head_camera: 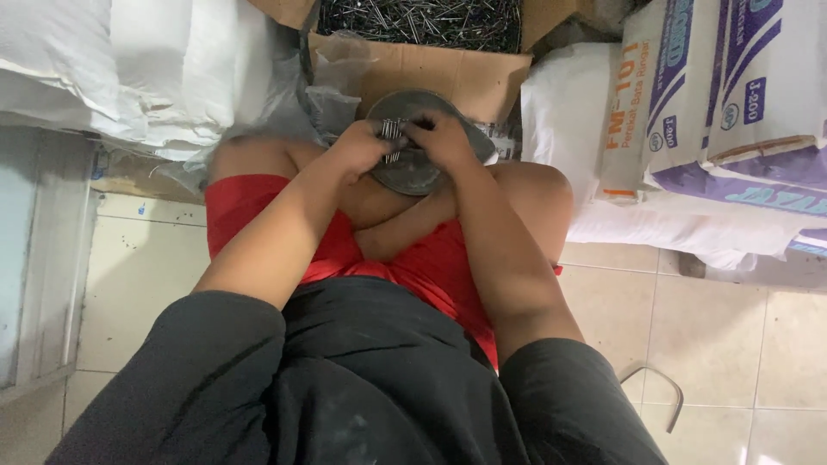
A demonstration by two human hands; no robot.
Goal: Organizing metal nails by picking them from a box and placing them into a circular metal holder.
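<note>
Squatting over the round metal pan (413, 172), the person's left hand (366, 146) pinched a bunch of nails (392, 131). The right hand (441, 138) curled closed beside them, touching. Keeping the nails level over the pan's middle, I judged, would stop spills.

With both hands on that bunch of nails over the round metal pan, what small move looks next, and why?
Probably lowering the bunch of nails into the metal pan: left hand and right hand hold it together right above the pan, in front of the open cardboard box of nails.
</note>
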